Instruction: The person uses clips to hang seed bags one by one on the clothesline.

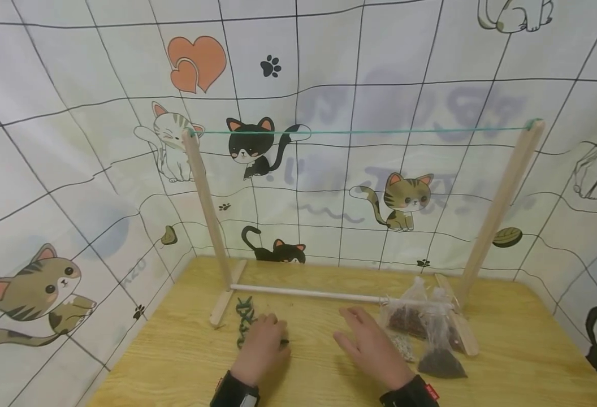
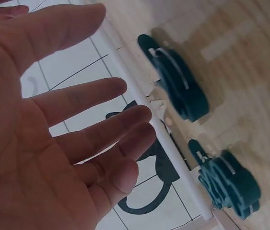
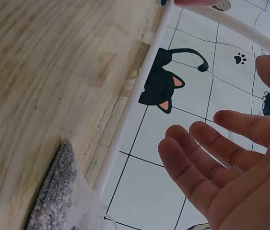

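My left hand (image 1: 263, 346) hovers over the table beside a row of green plastic clips (image 1: 245, 316). In the left wrist view its fingers (image 2: 77, 103) are loosely extended and hold nothing. Two groups of dark green clips (image 2: 178, 81) lie on the wood there. To the right, my right hand (image 1: 372, 346) is held with relaxed fingers (image 3: 192, 177), nothing in its grasp. Just beyond it are clear bags: one with reddish-brown contents (image 1: 405, 320), one with dark grains (image 1: 440, 362), and one with grey-white gravel (image 3: 58, 187), which the hand partly hides in the head view.
Behind the hands stands a wooden frame with a left post (image 1: 208, 215) and a right post (image 1: 502, 209). A green string (image 1: 329, 132) joins their tops, and a white rod (image 1: 308, 293) runs low between them. Cat-patterned cloth (image 1: 329, 51) surrounds the wooden table (image 1: 151, 362).
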`<action>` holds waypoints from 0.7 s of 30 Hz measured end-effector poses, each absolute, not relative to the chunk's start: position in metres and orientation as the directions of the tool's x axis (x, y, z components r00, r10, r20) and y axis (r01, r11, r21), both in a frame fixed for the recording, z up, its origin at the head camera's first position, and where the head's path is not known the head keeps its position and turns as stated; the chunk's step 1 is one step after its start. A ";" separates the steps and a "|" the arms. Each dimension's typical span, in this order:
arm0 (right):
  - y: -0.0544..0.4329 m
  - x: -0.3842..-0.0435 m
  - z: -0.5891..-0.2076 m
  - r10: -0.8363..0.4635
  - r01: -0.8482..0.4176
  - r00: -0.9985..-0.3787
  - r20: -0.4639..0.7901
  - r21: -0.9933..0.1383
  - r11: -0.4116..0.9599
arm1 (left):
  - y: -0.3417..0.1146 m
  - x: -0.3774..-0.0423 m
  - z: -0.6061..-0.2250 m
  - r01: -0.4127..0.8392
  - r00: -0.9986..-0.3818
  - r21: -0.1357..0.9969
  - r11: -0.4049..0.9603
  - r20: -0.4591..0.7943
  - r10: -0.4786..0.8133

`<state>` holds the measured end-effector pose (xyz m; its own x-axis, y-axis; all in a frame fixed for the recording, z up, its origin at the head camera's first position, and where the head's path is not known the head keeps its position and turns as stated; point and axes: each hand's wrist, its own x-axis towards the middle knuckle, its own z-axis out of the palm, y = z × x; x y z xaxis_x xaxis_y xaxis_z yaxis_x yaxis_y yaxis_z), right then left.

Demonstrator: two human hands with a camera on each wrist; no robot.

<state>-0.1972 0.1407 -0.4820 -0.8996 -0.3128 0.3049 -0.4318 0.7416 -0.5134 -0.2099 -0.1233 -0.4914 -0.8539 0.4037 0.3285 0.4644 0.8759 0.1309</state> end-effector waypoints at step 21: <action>0.139 -0.192 -0.478 -0.345 -0.447 -0.894 0.287 -0.515 0.731 | -0.118 -0.214 -0.503 0.471 -0.823 0.001 0.882 0.362 0.439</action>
<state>-0.1925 0.1386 -0.4778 -0.8939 -0.3446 0.2867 -0.4471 0.7311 -0.5154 -0.2140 -0.1185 -0.5035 -0.8225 0.4386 0.3620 0.4710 0.8821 0.0014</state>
